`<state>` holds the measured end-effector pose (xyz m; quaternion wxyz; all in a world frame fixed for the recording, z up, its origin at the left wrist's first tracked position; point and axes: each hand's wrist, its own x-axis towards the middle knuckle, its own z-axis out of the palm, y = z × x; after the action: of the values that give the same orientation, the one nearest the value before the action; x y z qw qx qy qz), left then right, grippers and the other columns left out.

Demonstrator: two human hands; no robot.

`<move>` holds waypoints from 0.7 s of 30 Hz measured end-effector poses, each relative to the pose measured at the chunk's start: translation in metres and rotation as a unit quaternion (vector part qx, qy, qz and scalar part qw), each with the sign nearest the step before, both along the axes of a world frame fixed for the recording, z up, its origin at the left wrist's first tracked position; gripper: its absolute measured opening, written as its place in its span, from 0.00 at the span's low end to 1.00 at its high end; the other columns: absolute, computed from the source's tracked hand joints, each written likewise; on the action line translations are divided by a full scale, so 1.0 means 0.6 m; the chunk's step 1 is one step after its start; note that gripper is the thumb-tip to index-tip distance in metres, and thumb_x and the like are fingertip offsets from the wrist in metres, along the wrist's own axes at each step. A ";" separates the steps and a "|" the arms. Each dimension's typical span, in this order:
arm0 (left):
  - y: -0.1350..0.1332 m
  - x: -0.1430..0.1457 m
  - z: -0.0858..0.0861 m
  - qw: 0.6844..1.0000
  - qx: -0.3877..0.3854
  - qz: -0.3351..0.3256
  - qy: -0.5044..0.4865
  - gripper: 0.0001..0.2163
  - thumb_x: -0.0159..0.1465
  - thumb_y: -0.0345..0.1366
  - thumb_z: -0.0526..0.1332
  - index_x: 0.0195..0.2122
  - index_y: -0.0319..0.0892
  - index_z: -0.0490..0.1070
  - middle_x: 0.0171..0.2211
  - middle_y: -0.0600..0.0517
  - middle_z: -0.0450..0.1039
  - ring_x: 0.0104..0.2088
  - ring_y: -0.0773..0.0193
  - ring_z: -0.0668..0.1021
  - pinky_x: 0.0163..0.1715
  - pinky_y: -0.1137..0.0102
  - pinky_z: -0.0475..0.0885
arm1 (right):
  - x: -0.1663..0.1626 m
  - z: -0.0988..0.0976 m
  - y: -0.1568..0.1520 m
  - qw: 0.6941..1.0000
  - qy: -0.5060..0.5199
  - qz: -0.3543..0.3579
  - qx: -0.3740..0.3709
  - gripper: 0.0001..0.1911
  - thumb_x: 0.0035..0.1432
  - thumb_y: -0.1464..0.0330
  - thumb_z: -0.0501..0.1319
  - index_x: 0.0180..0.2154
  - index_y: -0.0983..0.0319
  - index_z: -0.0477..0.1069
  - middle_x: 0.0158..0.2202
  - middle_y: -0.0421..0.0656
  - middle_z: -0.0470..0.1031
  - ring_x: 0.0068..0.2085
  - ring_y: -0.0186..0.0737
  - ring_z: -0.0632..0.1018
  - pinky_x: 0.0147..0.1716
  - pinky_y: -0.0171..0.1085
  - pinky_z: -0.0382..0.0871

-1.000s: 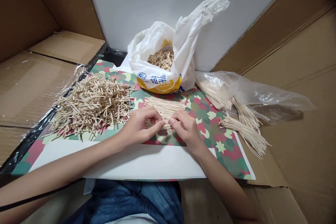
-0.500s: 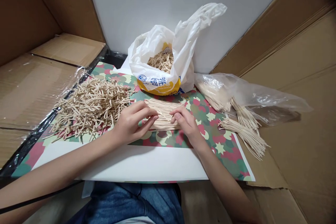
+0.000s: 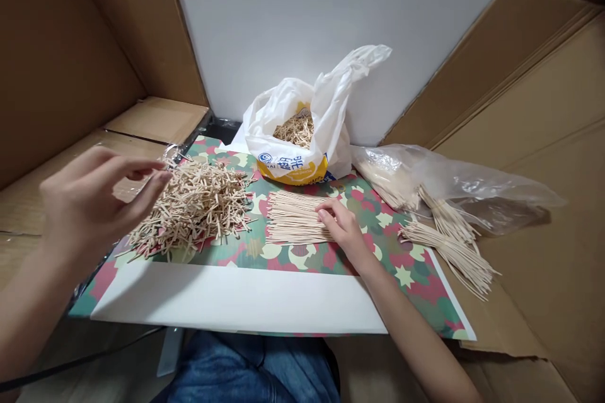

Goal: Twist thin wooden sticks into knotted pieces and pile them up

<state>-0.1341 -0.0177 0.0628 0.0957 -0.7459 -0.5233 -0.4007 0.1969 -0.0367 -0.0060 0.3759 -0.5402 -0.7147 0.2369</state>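
My left hand (image 3: 101, 195) is raised at the left, in front of the heap of bent, knotted pale strands (image 3: 198, 208). Its thumb and forefinger are closed in a pinch; whatever they hold, if anything, is too small to make out. My right hand (image 3: 344, 227) rests at the right end of a flat row of straight pale thin sticks (image 3: 295, 219). Its fingers are curled together and touch the sticks; whether one is pinched between them is hidden.
Behind the row stands an open white plastic bag (image 3: 331, 132) with more bent pieces inside. Tied bundles of sticks (image 3: 454, 252) lie at the right beside a clear plastic bag (image 3: 463, 179). A patterned sheet (image 3: 246, 258) covers the work surface, with cardboard (image 3: 534, 201) around it.
My left hand has left the row of sticks and moved left and up, towards me. My right hand stays at the row's right end. The view has shifted slightly.
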 end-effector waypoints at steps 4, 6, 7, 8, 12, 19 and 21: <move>0.014 0.031 -0.004 0.998 -0.019 -0.064 0.019 0.10 0.60 0.38 0.54 0.39 0.39 0.69 0.33 0.53 0.65 0.31 0.68 0.68 0.28 0.69 0.60 | -0.011 0.005 0.010 0.998 -0.052 0.020 0.009 0.06 0.60 0.67 0.50 0.34 0.60 0.64 0.32 0.41 0.68 0.37 0.37 0.69 0.36 0.35 0.61; 0.027 0.081 -0.025 0.972 -0.030 -0.209 0.101 0.07 0.59 0.33 0.55 0.36 0.39 0.69 0.31 0.51 0.67 0.31 0.68 0.69 0.29 0.70 0.63 | -0.016 0.004 0.020 0.997 -0.067 0.033 0.012 0.06 0.59 0.68 0.51 0.34 0.60 0.64 0.34 0.41 0.69 0.37 0.38 0.69 0.36 0.36 0.61; 0.035 0.109 -0.039 0.957 -0.031 -0.240 0.161 0.06 0.59 0.33 0.54 0.34 0.39 0.69 0.29 0.51 0.67 0.30 0.67 0.69 0.28 0.70 0.63 | -0.018 0.002 0.025 0.997 -0.071 0.036 0.014 0.06 0.59 0.68 0.51 0.34 0.60 0.64 0.34 0.42 0.69 0.38 0.38 0.69 0.36 0.36 0.61; 0.045 0.135 -0.054 0.948 -0.039 -0.238 0.208 0.07 0.60 0.32 0.53 0.32 0.39 0.69 0.28 0.50 0.67 0.30 0.65 0.69 0.28 0.70 0.62 | -0.018 -0.001 0.030 0.997 -0.072 0.035 0.017 0.06 0.59 0.68 0.50 0.34 0.60 0.64 0.34 0.42 0.70 0.38 0.38 0.69 0.37 0.36 0.61; 0.079 0.199 -0.105 0.930 -0.067 -0.208 0.295 0.08 0.60 0.30 0.51 0.26 0.37 0.67 0.27 0.47 0.67 0.28 0.63 0.69 0.26 0.69 0.61 | -0.009 -0.014 0.038 0.996 -0.076 0.018 0.032 0.05 0.59 0.69 0.50 0.33 0.60 0.64 0.33 0.41 0.70 0.37 0.38 0.69 0.39 0.37 0.61; 0.089 0.197 -0.127 0.922 -0.109 -0.230 0.293 0.10 0.61 0.30 0.49 0.25 0.37 0.67 0.26 0.47 0.66 0.28 0.62 0.69 0.27 0.69 0.62 | 0.007 -0.021 0.033 0.993 -0.108 0.021 0.037 0.06 0.59 0.70 0.49 0.31 0.60 0.63 0.31 0.42 0.69 0.36 0.39 0.69 0.38 0.37 0.61; 0.090 0.197 -0.126 0.919 -0.112 -0.237 0.295 0.10 0.61 0.30 0.49 0.26 0.36 0.67 0.26 0.47 0.66 0.28 0.62 0.69 0.28 0.69 0.62 | 0.006 -0.020 0.033 0.993 -0.111 0.022 0.044 0.06 0.59 0.70 0.49 0.31 0.60 0.63 0.31 0.42 0.69 0.36 0.39 0.69 0.39 0.37 0.61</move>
<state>-0.0157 0.0362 -0.0131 0.0636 -0.9381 -0.3213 -0.1124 0.2007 -0.0167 -0.0180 0.3119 -0.5306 -0.7734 0.1519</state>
